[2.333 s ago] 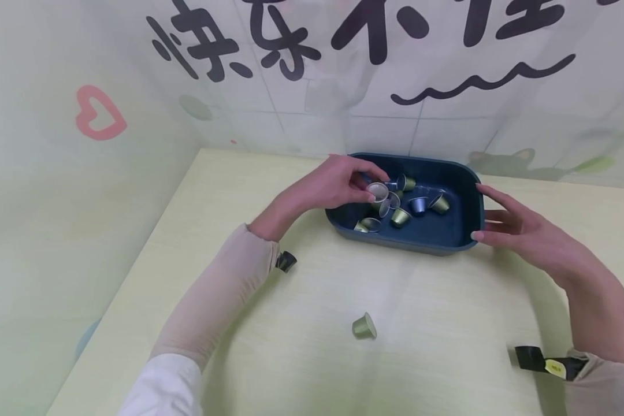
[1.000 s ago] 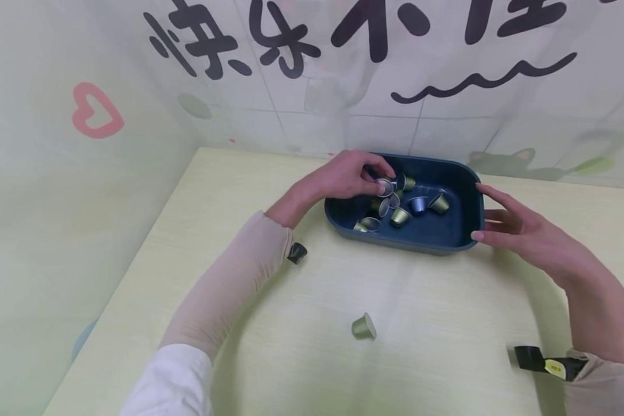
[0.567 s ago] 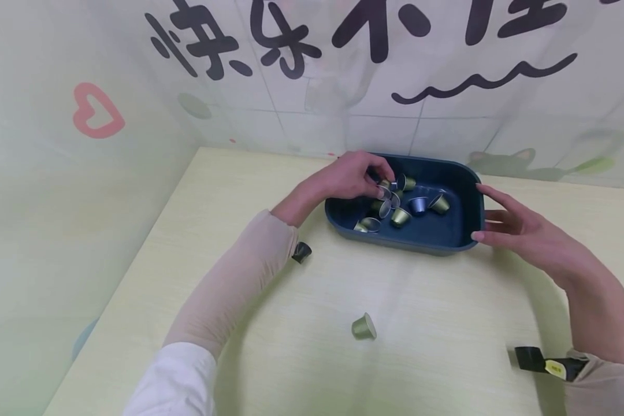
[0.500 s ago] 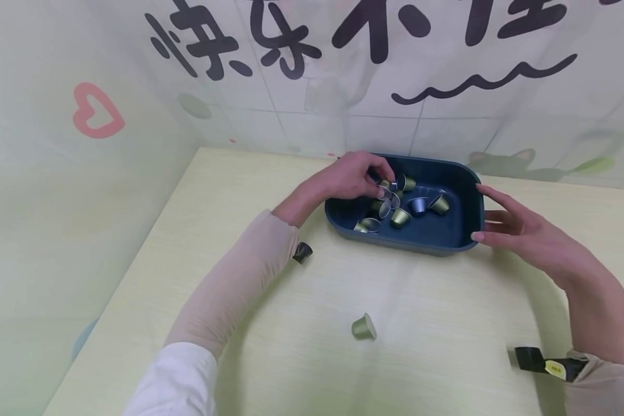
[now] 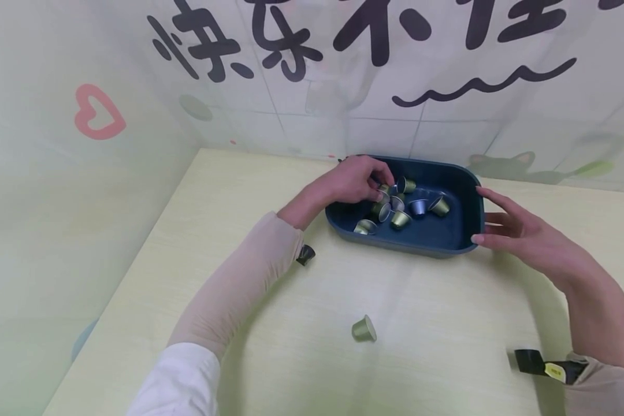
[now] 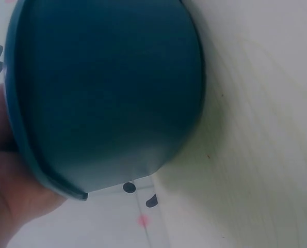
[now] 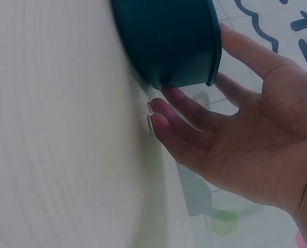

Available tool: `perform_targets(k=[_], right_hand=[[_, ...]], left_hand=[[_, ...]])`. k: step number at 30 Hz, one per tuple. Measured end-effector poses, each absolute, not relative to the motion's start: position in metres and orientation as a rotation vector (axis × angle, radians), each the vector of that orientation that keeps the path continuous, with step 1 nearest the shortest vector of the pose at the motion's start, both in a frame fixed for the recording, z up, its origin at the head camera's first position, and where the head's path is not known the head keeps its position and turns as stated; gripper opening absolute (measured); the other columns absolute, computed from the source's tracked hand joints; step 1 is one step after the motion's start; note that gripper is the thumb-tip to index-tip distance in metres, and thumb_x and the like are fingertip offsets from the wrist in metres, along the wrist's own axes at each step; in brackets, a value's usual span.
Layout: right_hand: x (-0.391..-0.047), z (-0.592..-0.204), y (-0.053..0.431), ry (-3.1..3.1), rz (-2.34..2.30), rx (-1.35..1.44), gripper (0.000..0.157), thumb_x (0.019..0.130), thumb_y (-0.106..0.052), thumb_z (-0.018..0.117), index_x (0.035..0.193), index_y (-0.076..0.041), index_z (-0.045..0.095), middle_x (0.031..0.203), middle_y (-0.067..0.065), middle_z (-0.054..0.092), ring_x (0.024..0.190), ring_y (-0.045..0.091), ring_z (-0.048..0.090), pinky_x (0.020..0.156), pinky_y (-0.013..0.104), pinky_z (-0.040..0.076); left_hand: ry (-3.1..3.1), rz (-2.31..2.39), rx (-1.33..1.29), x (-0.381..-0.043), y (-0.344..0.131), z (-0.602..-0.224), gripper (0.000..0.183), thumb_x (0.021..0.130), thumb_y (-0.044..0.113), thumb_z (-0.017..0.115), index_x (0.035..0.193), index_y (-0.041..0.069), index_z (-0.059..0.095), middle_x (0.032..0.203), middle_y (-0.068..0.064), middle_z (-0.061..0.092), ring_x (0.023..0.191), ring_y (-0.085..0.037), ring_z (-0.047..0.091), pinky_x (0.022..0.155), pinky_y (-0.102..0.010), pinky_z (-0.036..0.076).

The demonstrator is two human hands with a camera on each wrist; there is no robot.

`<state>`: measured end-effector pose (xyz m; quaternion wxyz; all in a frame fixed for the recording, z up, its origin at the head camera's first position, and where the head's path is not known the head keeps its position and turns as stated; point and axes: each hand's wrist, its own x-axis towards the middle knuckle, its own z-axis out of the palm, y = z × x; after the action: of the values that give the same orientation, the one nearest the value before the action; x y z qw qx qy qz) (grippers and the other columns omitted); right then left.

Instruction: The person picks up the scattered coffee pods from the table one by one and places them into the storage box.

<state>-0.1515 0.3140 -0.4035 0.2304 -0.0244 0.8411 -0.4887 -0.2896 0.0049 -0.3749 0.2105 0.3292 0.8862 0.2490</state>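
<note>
In the head view a dark blue bin [image 5: 431,231] holds several small coffee capsules, mostly green with silver lids, and one blue capsule [image 5: 418,208]. My left hand [image 5: 355,179] reaches over the bin's left end; thumb and index finger pinch a green capsule [image 5: 384,188], partly hidden by the fingers. My right hand [image 5: 520,228] holds the bin's right end, thumb at the front corner and index finger at the back. The right wrist view shows its bent fingertips against the bin's end wall [image 7: 168,41]. From the left wrist only the bin's outer wall [image 6: 112,93] and part of the hand show.
One green capsule [image 5: 364,329] lies on its side on the pale wooden table [image 5: 291,346], in front of the bin. A white printed wall [image 5: 301,130] stands close behind the bin. Black wrist camera mounts [image 5: 530,361] stick out near both sleeves.
My left hand has moved right and lower into the bin with the pinched capsule. Several capsules beside it have just shifted and tipped. The right hand and the capsule on the table stay put.
</note>
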Motion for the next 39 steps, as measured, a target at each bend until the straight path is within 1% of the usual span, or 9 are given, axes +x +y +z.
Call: perform_targets(k=[2, 9, 13, 15, 17, 20, 25, 34, 39], right_hand=[[-0.151, -0.404, 0.314, 2.323, -1.343, -0.07, 0.081, 0.1, -0.032, 0.062, 0.156, -0.05, 0.006, 0.151, 0.014, 0.039, 0.12, -0.002, 0.044, 0.087, 0.021, 0.039], [-0.151, -0.405, 0.315, 2.331, -1.366, -0.101, 0.082, 0.1, -0.028, 0.063, 0.158, -0.044, 0.007, 0.148, 0.015, 0.04, 0.118, -0.002, 0.043, 0.082, 0.014, 0.04], [-0.152, -0.404, 0.314, 2.326, -1.369, -0.108, 0.082, 0.1, -0.028, 0.063, 0.158, -0.045, 0.007, 0.151, 0.016, 0.037, 0.126, 0.008, 0.041, 0.083, 0.014, 0.04], [-0.152, -0.402, 0.313, 2.32, -1.368, -0.107, 0.081, 0.1, -0.029, 0.062, 0.158, -0.045, 0.007, 0.153, 0.018, 0.034, 0.133, 0.019, 0.038, 0.091, 0.022, 0.04], [-0.154, -0.401, 0.312, 2.319, -1.363, -0.099, 0.08, 0.101, -0.031, 0.06, 0.157, -0.046, 0.006, 0.155, 0.02, 0.03, 0.138, 0.031, 0.032, 0.099, 0.036, 0.037], [-0.154, -0.401, 0.312, 2.321, -1.356, -0.087, 0.079, 0.101, -0.034, 0.059, 0.157, -0.046, 0.005, 0.157, 0.023, 0.026, 0.14, 0.039, 0.026, 0.1, 0.053, 0.031], [-0.153, -0.401, 0.312, 2.326, -1.36, -0.087, 0.079, 0.101, -0.032, 0.06, 0.157, -0.046, 0.006, 0.158, 0.022, 0.026, 0.141, 0.04, 0.026, 0.1, 0.051, 0.032], [-0.15, -0.402, 0.31, 2.317, -1.381, -0.082, 0.08, 0.1, -0.032, 0.061, 0.158, -0.045, 0.006, 0.156, 0.027, 0.027, 0.14, 0.043, 0.028, 0.101, 0.063, 0.028], [-0.15, -0.402, 0.31, 2.326, -1.373, -0.085, 0.08, 0.1, -0.032, 0.061, 0.158, -0.046, 0.007, 0.156, 0.025, 0.027, 0.139, 0.041, 0.028, 0.1, 0.056, 0.031]], left_hand=[[2.476, 0.659, 0.93, -0.29, 0.006, -0.375, 0.025, 0.09, 0.009, 0.074, 0.114, 0.01, 0.07, 0.112, 0.0, 0.069, 0.094, -0.011, 0.064, 0.088, -0.022, 0.047], [2.516, 0.565, 0.96, -0.29, 0.007, -0.378, 0.023, 0.09, 0.011, 0.074, 0.113, 0.014, 0.07, 0.11, 0.004, 0.069, 0.092, -0.008, 0.063, 0.088, -0.021, 0.045], [2.53, 0.527, 0.982, -0.29, 0.006, -0.38, 0.022, 0.09, 0.013, 0.074, 0.112, 0.016, 0.07, 0.107, 0.004, 0.068, 0.091, -0.009, 0.062, 0.088, -0.022, 0.045], [2.538, 0.513, 0.985, -0.29, 0.006, -0.38, 0.022, 0.09, 0.013, 0.074, 0.112, 0.015, 0.07, 0.107, 0.004, 0.068, 0.092, -0.009, 0.062, 0.088, -0.022, 0.046], [2.542, 0.505, 0.985, -0.29, 0.006, -0.38, 0.022, 0.091, 0.014, 0.073, 0.113, 0.015, 0.07, 0.109, 0.004, 0.068, 0.093, -0.009, 0.062, 0.089, -0.021, 0.046], [2.542, 0.5, 0.989, -0.289, 0.007, -0.381, 0.023, 0.092, 0.014, 0.072, 0.114, 0.014, 0.069, 0.11, 0.003, 0.068, 0.095, -0.009, 0.063, 0.089, -0.021, 0.046], [2.554, 0.476, 1.016, -0.287, 0.007, -0.382, 0.021, 0.093, 0.014, 0.07, 0.115, 0.014, 0.069, 0.11, 0.001, 0.068, 0.096, -0.01, 0.063, 0.089, -0.022, 0.047], [2.572, 0.422, 1.04, -0.284, 0.008, -0.385, 0.021, 0.094, 0.017, 0.069, 0.115, 0.014, 0.069, 0.108, 0.001, 0.068, 0.095, -0.01, 0.062, 0.088, -0.024, 0.047], [2.578, 0.398, 1.03, -0.283, 0.008, -0.385, 0.022, 0.094, 0.017, 0.069, 0.116, 0.015, 0.069, 0.109, 0.001, 0.068, 0.095, -0.01, 0.062, 0.088, -0.024, 0.047]])
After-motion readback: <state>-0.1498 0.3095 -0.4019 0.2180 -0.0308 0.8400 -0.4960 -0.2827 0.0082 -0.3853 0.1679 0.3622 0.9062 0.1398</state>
